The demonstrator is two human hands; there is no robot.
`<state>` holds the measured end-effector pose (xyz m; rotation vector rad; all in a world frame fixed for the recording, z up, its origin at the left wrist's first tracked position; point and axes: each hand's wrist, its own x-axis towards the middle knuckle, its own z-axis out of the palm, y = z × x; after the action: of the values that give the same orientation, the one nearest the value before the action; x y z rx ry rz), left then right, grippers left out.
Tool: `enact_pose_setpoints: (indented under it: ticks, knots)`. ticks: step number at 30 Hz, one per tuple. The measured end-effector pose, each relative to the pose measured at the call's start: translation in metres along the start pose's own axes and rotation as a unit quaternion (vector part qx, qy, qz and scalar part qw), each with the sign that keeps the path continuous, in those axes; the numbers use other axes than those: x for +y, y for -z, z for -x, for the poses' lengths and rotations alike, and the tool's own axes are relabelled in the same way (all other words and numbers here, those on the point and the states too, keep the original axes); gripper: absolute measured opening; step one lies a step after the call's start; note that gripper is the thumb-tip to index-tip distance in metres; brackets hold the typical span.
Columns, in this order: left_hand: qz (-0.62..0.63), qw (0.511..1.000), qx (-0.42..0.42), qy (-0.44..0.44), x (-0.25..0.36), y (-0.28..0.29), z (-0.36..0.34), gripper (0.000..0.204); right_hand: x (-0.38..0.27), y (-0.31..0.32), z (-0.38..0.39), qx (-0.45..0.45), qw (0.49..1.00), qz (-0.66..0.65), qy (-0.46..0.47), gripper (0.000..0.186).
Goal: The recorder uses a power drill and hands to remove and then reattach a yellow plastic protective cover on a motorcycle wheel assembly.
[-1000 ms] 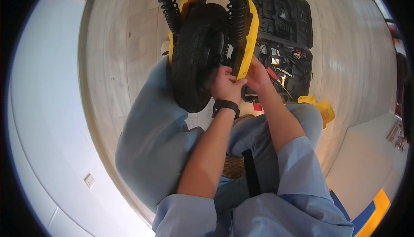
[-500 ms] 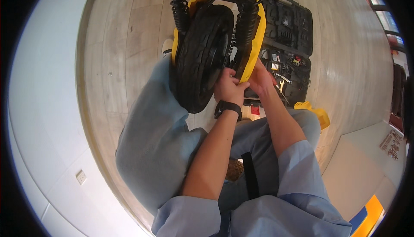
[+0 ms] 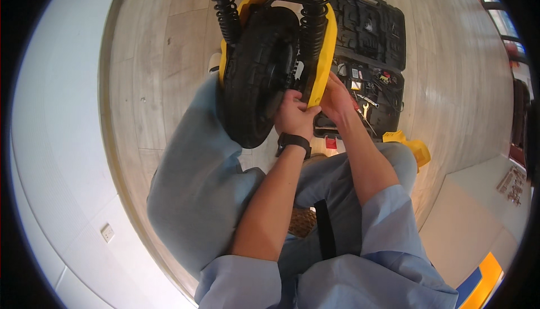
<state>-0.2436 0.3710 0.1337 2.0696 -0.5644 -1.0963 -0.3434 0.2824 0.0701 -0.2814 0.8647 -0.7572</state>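
Note:
A black tire stands between two coil-spring shocks under a yellow-and-grey body. My left hand is closed at the lower end of the yellow side arm, its thumb on that arm and its fingers curled inward beside the wheel hub. My right hand is at the arm's outer side, fingers curled and partly hidden behind it; what they grip is unclear. An open black tool case lies just right of the wheel, holding several tools, including a wrench and red-handled tools.
A red object and a yellow plastic part lie near my right knee. A white wall with a socket runs along the left. A grey panel with small metal items and a yellow-and-blue object are at the right.
The view has shifted slightly with my head. My hands stay at the yellow arm beside the wheel, with little visible change in grip.

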Motion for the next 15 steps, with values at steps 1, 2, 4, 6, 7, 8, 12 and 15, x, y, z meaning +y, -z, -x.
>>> enact_pose_setpoints:
  ticks: [1, 2, 4, 6, 7, 8, 12, 15]
  knots:
    - [0.004, 1.000, 0.011, -0.001, 0.001, -0.001, 0.001, 0.050, -0.001, -0.002, 0.000, 0.014, 1.000, 0.007, 0.001, 0.032]
    - [0.007, 1.000, 0.021, -0.002, 0.001, -0.001, 0.002, 0.052, -0.002, -0.004, 0.000, 0.016, 1.000, 0.011, 0.004, 0.033]
    - [-0.006, 1.000, 0.030, -0.006, 0.006, -0.003, 0.004, 0.052, 0.001, 0.000, -0.004, 0.013, 1.000, -0.005, 0.012, 0.033]
    - [-0.020, 0.999, 0.041, -0.011, 0.009, -0.006, 0.006, 0.050, 0.004, 0.006, -0.004, 0.043, 0.998, -0.028, 0.031, 0.027]
    - [-0.024, 0.999, 0.043, -0.011, 0.009, -0.001, 0.006, 0.050, 0.009, -0.003, -0.002, 0.041, 0.998, -0.031, 0.030, 0.027]
    - [-0.025, 0.999, 0.040, -0.005, 0.010, 0.001, 0.006, 0.049, 0.011, -0.009, 0.001, 0.078, 0.996, -0.019, 0.045, 0.023]
    - [-0.050, 0.998, 0.037, -0.004, 0.011, 0.001, 0.006, 0.048, 0.010, -0.015, 0.008, 0.130, 0.986, 0.063, 0.084, 0.013]
    - [-0.052, 0.998, 0.036, -0.006, 0.006, 0.001, 0.004, 0.048, 0.006, -0.023, 0.012, 0.136, 0.982, 0.097, 0.090, 0.012]
